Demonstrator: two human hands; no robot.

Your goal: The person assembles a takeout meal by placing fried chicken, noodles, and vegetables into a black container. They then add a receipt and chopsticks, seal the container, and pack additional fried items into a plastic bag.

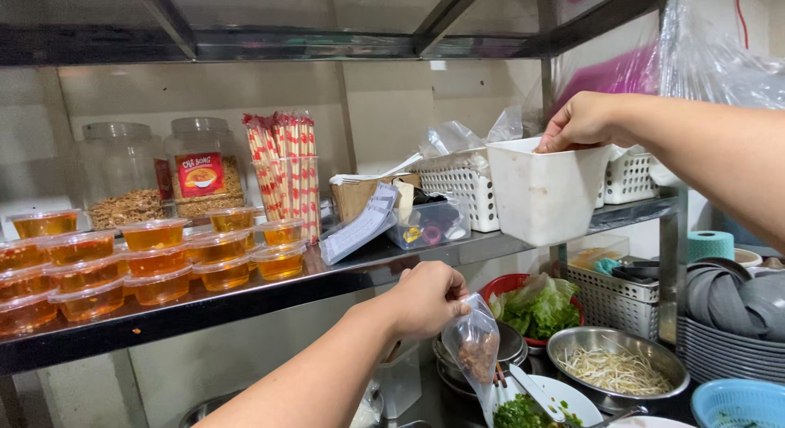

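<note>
Left hand point(427, 298): fingers pinched together on the neck of a small clear plastic bag point(474, 346), held below the shelf edge.
Bag: hangs from that pinch, a brownish filling settled in its bottom; it is over the bowls on the lower counter.
Right hand point(582, 121): reaching into the top of a white plastic tub point(545, 191), fingertips bent down inside the rim (cannot tell whether they close on anything in there).
Tub: stands at the front of the metal shelf point(270, 291), just beside a white lattice basket point(458, 183).
Shelf, leftward: clear box of small items point(432, 224), folded paper slips point(356, 230), bundle of wrapped chopsticks point(286, 170), stacked lidded cups of amber sauce point(155, 260), two large clear jars point(200, 166) at the back.
Below: red bowl of lettuce point(536, 305), steel bowl of bean sprouts point(617, 367), chopped green herbs point(523, 412) on a white plate.
Far right: stack of grey bowls point(732, 322), blue basket point(740, 402) at the corner.
</note>
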